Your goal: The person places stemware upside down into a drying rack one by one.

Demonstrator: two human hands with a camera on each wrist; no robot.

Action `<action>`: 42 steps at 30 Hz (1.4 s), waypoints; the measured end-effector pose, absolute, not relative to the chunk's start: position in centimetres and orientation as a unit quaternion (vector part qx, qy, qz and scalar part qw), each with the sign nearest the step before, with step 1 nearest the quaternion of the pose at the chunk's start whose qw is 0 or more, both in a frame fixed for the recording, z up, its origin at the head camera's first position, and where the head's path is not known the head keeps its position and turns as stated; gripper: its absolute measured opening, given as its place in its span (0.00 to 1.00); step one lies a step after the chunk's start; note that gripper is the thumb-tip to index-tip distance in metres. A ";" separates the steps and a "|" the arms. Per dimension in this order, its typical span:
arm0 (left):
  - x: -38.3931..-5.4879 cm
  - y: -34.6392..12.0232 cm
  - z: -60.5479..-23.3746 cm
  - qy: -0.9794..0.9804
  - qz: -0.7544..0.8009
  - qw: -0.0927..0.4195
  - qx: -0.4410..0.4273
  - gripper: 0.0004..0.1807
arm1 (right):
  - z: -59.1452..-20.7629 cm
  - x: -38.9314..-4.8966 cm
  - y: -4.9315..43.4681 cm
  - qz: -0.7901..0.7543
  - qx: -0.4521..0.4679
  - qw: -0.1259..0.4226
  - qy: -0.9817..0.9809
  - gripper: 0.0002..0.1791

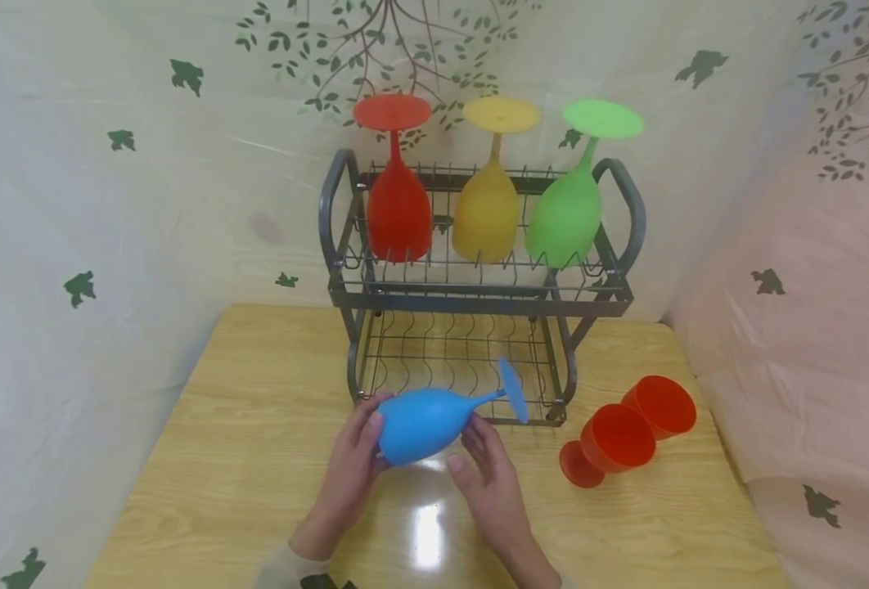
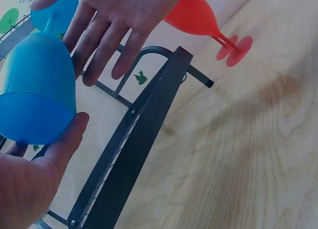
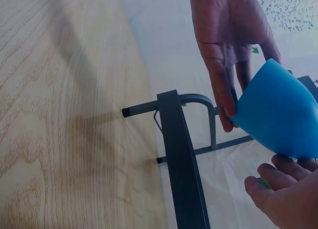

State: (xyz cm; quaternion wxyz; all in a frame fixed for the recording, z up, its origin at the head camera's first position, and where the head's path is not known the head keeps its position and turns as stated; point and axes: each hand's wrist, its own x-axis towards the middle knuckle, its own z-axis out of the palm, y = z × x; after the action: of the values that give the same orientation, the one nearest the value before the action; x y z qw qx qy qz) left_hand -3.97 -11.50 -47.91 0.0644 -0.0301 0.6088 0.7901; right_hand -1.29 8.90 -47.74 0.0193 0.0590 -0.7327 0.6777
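Note:
A blue plastic wine glass [image 1: 420, 425] lies on its side in the air, its bowl toward the left and its foot to the right. My left hand [image 1: 348, 468] grips the bowl near the rim, thumb on the near side. My right hand [image 1: 495, 489] has its fingers loosely extended beneath the stem end of the bowl, with the thumb apart from the glass. In the right wrist view, the right fingertips [image 3: 284, 165] are at the underside of the blue bowl [image 3: 283, 112].
Behind stands a black two-tier dish rack [image 1: 479, 304]. Its upper tier holds upside-down red [image 1: 399, 214], yellow [image 1: 486, 217] and green [image 1: 565, 214] wine glasses. Two red goblets [image 1: 619, 438] [image 1: 663, 405] stand on the wooden table [image 1: 258, 425] at the right. Patterned sheeting surrounds the table.

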 end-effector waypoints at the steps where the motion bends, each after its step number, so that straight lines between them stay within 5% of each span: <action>1: -3.9 -11.4 -48.0 0.610 0.789 0.065 -0.028 0.26 | -47.7 -1.3 8.9 0.679 0.056 0.019 -0.732 0.33; 30: -3.6 -10.2 -49.1 0.639 0.764 0.084 0.014 0.25 | -47.4 -1.9 9.3 0.709 -0.027 0.012 -0.704 0.37; 42: -3.7 -11.0 -49.2 0.720 0.690 -0.011 0.065 0.25 | -47.8 -2.0 10.3 0.710 -0.030 0.020 -0.703 0.38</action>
State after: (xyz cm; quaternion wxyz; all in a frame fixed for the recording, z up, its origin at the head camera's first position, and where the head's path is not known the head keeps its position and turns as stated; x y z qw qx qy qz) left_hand -3.71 -11.01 -49.22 -0.0106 0.0651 0.7204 0.6904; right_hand -2.05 10.27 -47.77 0.0198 -0.0300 -0.7030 0.7103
